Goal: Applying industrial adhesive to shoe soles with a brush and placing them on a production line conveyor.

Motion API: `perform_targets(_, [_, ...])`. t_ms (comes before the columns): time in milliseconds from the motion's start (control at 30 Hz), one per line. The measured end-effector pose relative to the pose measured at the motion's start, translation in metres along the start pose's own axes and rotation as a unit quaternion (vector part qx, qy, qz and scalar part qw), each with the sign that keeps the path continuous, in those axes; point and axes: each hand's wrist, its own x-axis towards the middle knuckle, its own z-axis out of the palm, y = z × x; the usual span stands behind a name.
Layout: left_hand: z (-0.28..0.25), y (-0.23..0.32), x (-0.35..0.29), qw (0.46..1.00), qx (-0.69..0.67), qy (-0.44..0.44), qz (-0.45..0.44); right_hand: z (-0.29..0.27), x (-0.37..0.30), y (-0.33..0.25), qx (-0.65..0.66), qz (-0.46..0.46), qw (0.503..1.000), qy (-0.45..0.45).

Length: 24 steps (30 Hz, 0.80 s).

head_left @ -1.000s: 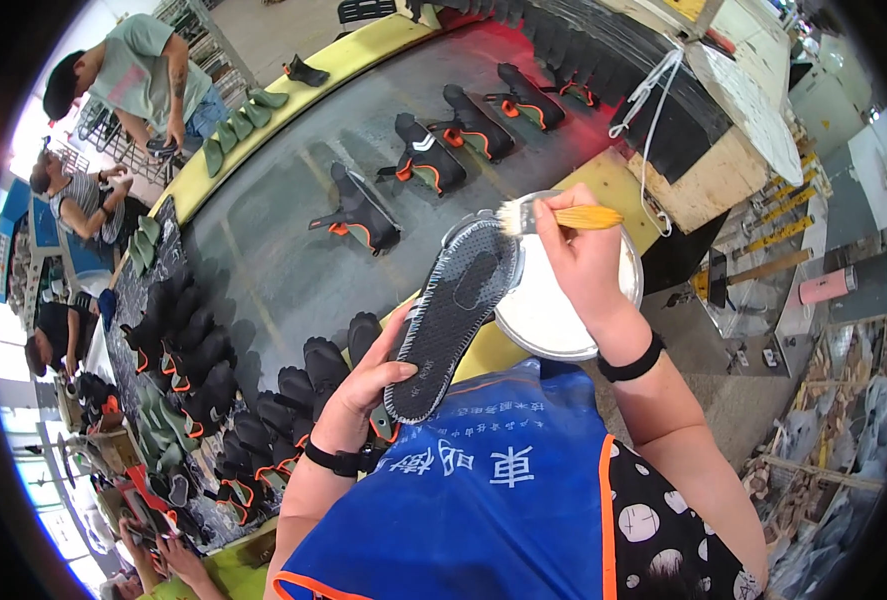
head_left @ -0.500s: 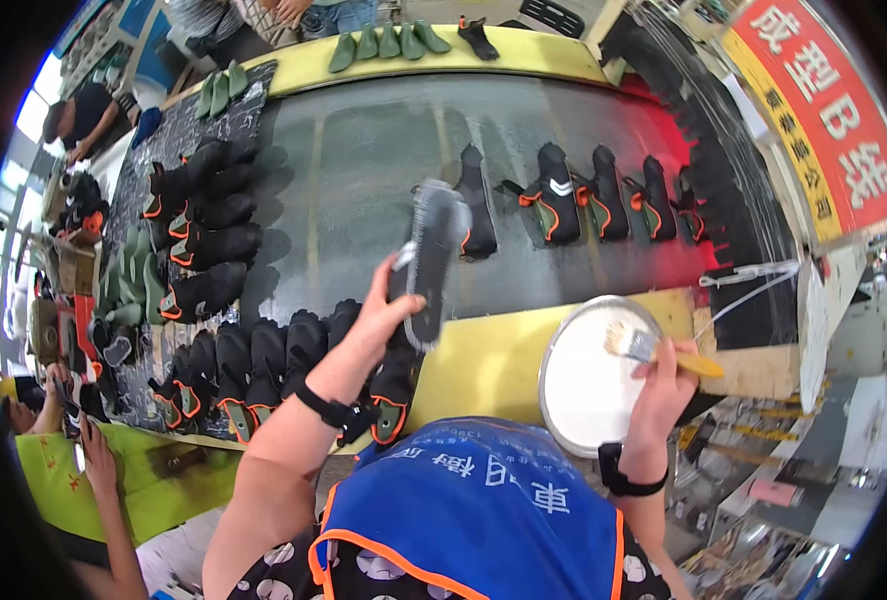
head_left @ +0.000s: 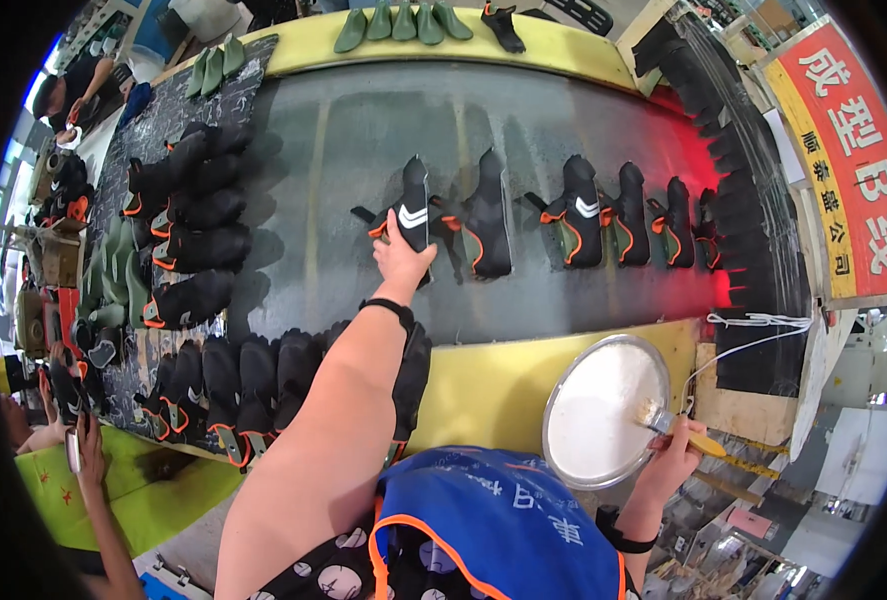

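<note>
My left hand (head_left: 403, 262) reaches far forward over the dark belt and grips the near end of a black shoe upper (head_left: 415, 205). That shoe lies on its side with white chevron marks and orange trim. Just right of it lies another black shoe (head_left: 488, 215). In my right hand (head_left: 671, 452) is a brush (head_left: 705, 443) with a yellow handle, its bristles over the near right part of a round pan (head_left: 603, 415) of white liquid. Whether the bristles touch the liquid, I cannot tell.
Several more shoes (head_left: 573, 225) lie on the belt (head_left: 353, 130) toward a red-lit opening with black strips (head_left: 753, 190). Black shoes (head_left: 203, 210) crowd the left bench. Green shoe lasts (head_left: 403, 22) stand on the far yellow ledge. Another person's hand (head_left: 88, 450) shows at lower left.
My left hand has turned the shoe from sole-facing to lying on its side and moved it onto the belt. My right hand's brush has moved lower in the pan. Belt shoes have shifted right.
</note>
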Motion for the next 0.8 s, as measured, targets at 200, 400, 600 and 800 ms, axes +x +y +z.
perform_targets(200, [-0.058,-0.02,-0.033,0.987,0.036,0.009,0.158,-0.002,0.008,0.007,0.027,-0.009,0.999,-0.019])
perform_targets(400, [-0.157,-0.077,-0.191,0.977,0.054,-0.134,0.16,-0.003,0.009,0.012,0.104,0.002,0.99,-0.095])
perform_targets(600, [-0.109,-0.098,-0.298,0.955,0.246,-0.115,0.116,-0.017,0.001,0.01,0.121,-0.045,0.98,-0.151])
perform_targets(800, [-0.072,-0.13,-0.272,0.948,-0.102,-0.263,0.15,-0.051,0.01,0.036,0.11,-0.043,0.978,-0.171])
